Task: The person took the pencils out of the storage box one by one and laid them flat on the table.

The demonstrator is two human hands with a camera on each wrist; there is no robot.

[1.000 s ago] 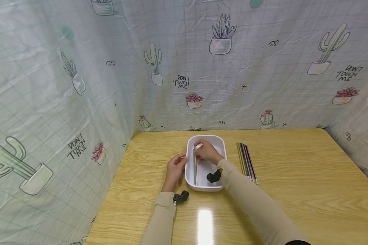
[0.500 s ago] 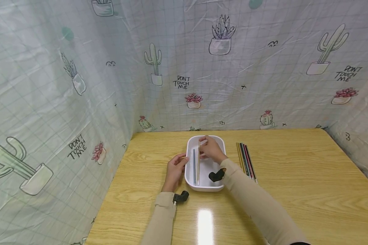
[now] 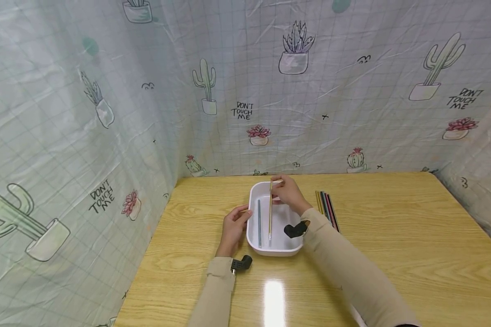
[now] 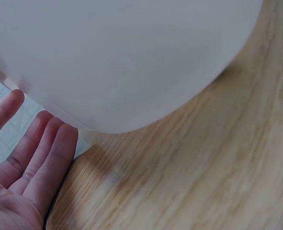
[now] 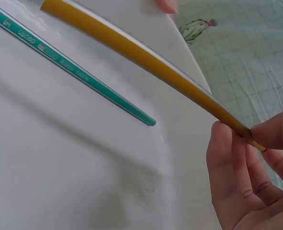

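In the head view my right hand (image 3: 288, 193) pinches a yellow pencil (image 3: 270, 213) near its upper end, over the white plastic tray (image 3: 275, 252). The pencil tilts, its eraser end low toward the tray's near side. Close up in the right wrist view, thumb and fingers grip the tip of the yellow pencil (image 5: 146, 60). A green pencil (image 5: 74, 69) lies on the tray floor, along the left side. My left hand (image 3: 233, 227) holds the tray's left side, thumb at the rim; its fingers (image 4: 57, 148) lie against the outer wall.
To the right of the tray, several pencils (image 3: 327, 206) lie side by side on the wooden table (image 3: 401, 236), partly hidden by the right sleeve. A patterned curtain (image 3: 237, 81) hangs behind and at the sides.
My right hand has lifted the yellow pencil from beside the green one and moved it right and up. The left hand and the tray stay in place.
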